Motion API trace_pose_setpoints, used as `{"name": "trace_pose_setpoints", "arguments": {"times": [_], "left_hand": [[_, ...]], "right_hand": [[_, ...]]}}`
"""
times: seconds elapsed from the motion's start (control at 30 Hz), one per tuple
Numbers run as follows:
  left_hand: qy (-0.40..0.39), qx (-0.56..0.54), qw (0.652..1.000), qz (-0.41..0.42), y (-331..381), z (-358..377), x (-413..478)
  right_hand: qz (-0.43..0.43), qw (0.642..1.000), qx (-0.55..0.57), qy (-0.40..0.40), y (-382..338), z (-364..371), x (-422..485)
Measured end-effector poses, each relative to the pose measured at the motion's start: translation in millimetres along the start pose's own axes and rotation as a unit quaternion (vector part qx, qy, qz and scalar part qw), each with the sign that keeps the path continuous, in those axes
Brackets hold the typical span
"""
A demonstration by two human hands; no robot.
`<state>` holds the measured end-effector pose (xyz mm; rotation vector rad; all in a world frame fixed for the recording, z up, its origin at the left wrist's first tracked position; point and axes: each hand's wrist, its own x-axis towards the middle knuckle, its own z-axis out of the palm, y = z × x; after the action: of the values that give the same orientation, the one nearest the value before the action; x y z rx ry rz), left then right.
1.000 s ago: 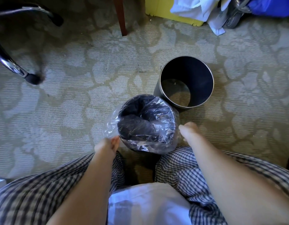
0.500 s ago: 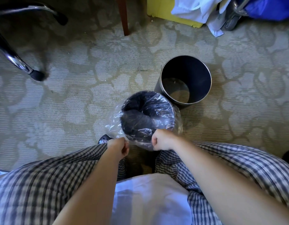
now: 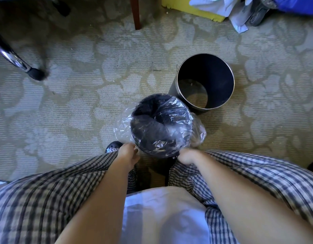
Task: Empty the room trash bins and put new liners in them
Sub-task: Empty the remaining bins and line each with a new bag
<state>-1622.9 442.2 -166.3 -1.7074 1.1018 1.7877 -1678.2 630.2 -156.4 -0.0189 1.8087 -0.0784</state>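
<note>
A dark round bin [image 3: 152,138] stands on the carpet between my knees, with a clear plastic liner [image 3: 122,129] folded over its rim. My left hand [image 3: 128,154] grips the liner's edge at the bin's near left side. My right hand [image 3: 186,156] is curled on the liner at the near right side; its fingers are hidden underneath. A second dark bin [image 3: 205,81] with a metal rim stands just behind and to the right, with no liner in it.
A chrome chair leg with a black caster [image 3: 35,73] reaches in at the left. A wooden furniture leg [image 3: 136,14] stands at the top. At the top right lie a yellow object [image 3: 192,9], white cloth [image 3: 222,7] and blue fabric [image 3: 296,4]. Patterned carpet surrounds the bins.
Both hands came in from the bin's sides to its near rim and closed on the liner. Since half a second ago they have spread slightly apart along the rim.
</note>
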Motion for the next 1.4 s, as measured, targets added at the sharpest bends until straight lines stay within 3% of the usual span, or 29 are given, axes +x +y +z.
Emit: {"name": "trace_pose_setpoints", "arguments": {"times": [0.07,0.17,0.3,0.4,0.53,0.63,0.7,0.77,0.83,0.9,0.97,1.03,1.1,1.13,1.3,1.4], "left_hand": [[0.008,0.006,1.000,0.023,3,0,2],[0.069,0.013,0.996,0.047,6,-2,9],[0.122,0.016,0.992,0.016,8,-5,15],[0.106,-0.070,0.992,-0.011,8,-2,18],[0.076,-0.098,0.992,-0.003,11,-5,26],[0.060,-0.103,0.993,0.001,13,-6,31],[0.026,-0.130,0.991,-0.029,13,-3,33],[0.005,-0.148,0.988,-0.049,13,-1,33],[0.039,-0.139,0.988,-0.057,16,2,33],[0.139,-0.113,0.983,-0.038,22,4,30],[0.271,-0.024,0.962,0.034,26,8,23],[0.308,0.065,0.930,0.190,28,16,10],[0.270,0.129,0.897,0.327,26,20,9],[0.235,0.147,0.893,0.355,26,23,12],[0.080,0.102,0.966,0.222,26,34,28],[0.083,0.067,0.971,0.216,22,38,31]], "right_hand": [[0.081,0.975,0.182,0.097,11,-6,6],[0.152,0.846,0.463,0.216,23,-25,26],[0.159,0.687,0.654,0.274,28,-45,30],[0.127,0.654,0.709,0.229,26,-50,22],[0.094,0.632,0.743,0.199,22,-51,23],[0.090,0.657,0.734,0.149,22,-49,27],[0.098,0.652,0.746,0.095,19,-50,28],[0.116,0.670,0.728,0.094,14,-52,29],[0.143,0.725,0.652,0.170,10,-53,33],[0.143,0.775,0.508,0.348,7,-51,30],[0.030,0.798,0.348,0.491,-4,-46,15],[-0.087,0.817,0.244,0.515,-21,-43,5],[-0.148,0.860,0.210,0.440,-40,-39,13],[-0.165,0.879,0.228,0.385,-51,-37,19],[-0.122,0.945,0.258,0.159,-85,-15,66],[-0.078,0.933,0.347,0.051,-95,1,93]]}}
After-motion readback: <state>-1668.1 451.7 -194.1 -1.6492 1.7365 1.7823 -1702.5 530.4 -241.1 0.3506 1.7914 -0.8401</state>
